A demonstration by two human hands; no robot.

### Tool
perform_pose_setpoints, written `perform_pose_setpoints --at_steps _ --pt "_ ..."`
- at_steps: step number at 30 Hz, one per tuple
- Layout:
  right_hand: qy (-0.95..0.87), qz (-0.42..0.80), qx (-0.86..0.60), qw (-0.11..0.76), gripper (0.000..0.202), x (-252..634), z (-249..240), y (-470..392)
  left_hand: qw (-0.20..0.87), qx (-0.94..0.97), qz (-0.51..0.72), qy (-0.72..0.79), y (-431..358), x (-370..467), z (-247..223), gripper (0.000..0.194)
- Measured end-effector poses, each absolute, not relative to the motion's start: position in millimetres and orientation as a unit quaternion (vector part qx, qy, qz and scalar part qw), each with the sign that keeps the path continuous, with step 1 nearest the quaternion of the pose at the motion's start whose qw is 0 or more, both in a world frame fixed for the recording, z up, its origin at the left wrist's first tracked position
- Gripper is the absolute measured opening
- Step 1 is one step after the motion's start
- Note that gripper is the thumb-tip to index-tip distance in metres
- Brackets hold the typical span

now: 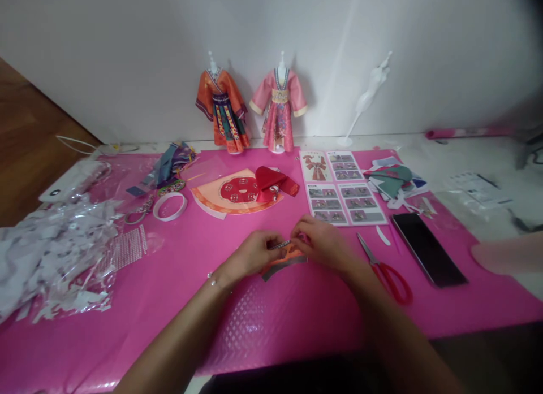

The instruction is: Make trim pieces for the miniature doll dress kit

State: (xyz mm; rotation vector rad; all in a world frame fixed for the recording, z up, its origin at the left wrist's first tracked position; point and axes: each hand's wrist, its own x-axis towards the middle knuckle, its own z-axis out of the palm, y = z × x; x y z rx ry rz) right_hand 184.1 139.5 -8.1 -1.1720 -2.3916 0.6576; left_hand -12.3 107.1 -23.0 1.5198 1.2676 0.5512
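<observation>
Both my hands meet over an orange patterned fabric piece (292, 257) with a dark grey lower edge and a pale beaded strip along its top. My left hand (259, 251) pinches its left end, fingers closed. The fingers of my right hand (317, 240) are closed on its right end, partly covering it. Beyond them lies a peach fan-shaped fabric piece (207, 187) with a red patterned panel, and a folded red fabric piece (268, 179) rests on it. An instruction sheet (343, 187) with small pictures is spread behind my right hand.
Red-handled scissors (392, 281) and a black phone (428, 250) lie to the right. Two dressed doll mannequins (223, 111) and a bare, tilted one (367, 97) stand at the wall. At left are a tape roll (156, 207) and a plastic bag of white scraps (63, 252).
</observation>
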Motion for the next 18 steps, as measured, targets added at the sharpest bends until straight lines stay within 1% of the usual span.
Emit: perform_pose_setpoints --at_steps 2,4,8,11,18 --pt "-0.821 0.246 -0.444 0.261 0.008 183.2 -8.7 135.5 0.563 0.584 0.259 0.524 105.5 -11.3 -27.7 0.029" --pt "-0.781 0.282 -0.474 0.294 0.007 181.1 -11.6 130.3 0.594 0.540 0.290 0.520 104.6 -10.0 -31.9 0.031" --pt "-0.731 0.367 -0.508 0.268 0.010 174.2 -20.1 121.9 0.634 0.475 0.333 0.511 102.8 -7.2 -35.9 0.037" --pt "-0.717 0.382 -0.516 0.270 0.012 170.0 -24.3 120.5 0.651 0.443 0.354 0.504 101.4 -5.6 -34.9 0.039" --pt "-0.704 0.393 -0.521 0.281 0.008 167.7 -31.2 123.8 0.689 0.397 0.358 0.490 99.9 -5.0 -31.9 0.043"
